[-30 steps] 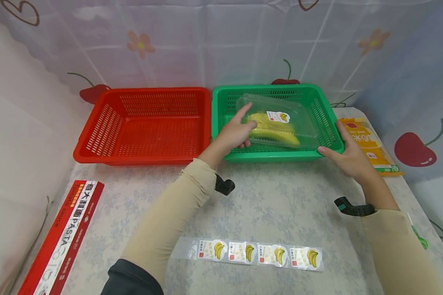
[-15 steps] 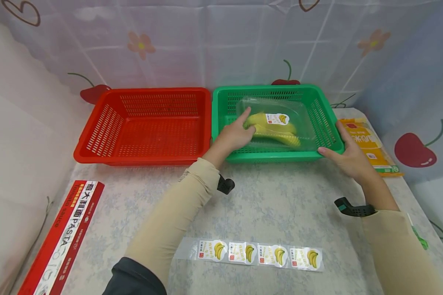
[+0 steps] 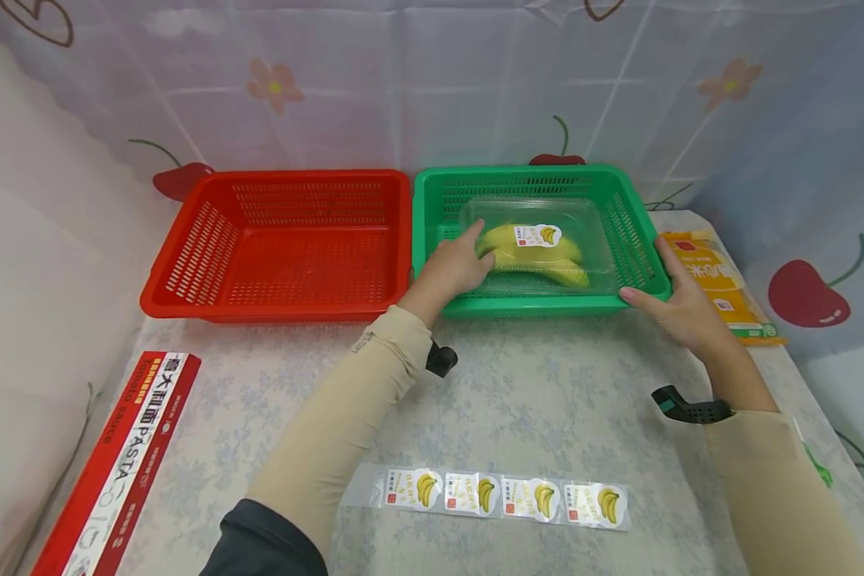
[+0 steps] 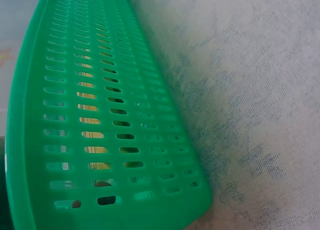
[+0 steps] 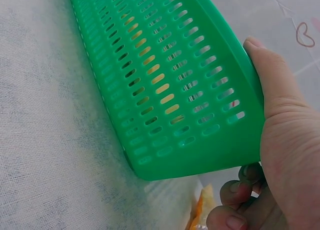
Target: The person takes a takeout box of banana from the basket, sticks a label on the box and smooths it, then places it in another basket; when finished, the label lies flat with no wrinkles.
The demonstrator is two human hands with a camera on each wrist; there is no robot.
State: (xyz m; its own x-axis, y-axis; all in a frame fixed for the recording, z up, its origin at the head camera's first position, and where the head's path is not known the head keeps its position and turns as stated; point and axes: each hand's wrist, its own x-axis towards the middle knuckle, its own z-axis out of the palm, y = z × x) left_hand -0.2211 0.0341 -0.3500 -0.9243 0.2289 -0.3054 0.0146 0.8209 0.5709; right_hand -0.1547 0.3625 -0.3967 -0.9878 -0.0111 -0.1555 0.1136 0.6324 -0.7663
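A clear plastic box of bananas (image 3: 536, 252), with a banana label on its lid, lies inside the green basket (image 3: 526, 306). At the box's left end, my left hand (image 3: 452, 264) holds it with the index finger and thumb over the lid; its other fingers are hidden in the head view. My right hand (image 3: 680, 300) grips the basket's front right corner, thumb along the rim. In the right wrist view that hand (image 5: 292, 150) has several fingers curled below the corner. The left wrist view shows the basket's slotted front wall (image 4: 115, 155), with yellow showing through.
A red basket (image 3: 310, 268) stands directly left of the green one. A strip of banana stickers (image 3: 504, 498) lies at the front. On the left is a red pasta box (image 3: 126, 460). A yellow packet (image 3: 720, 284) lies right of the green basket.
The box of bananas has settled from a tilt to nearly level in the green basket. My left hand has shifted slightly down with it; my right hand has stayed on the corner.
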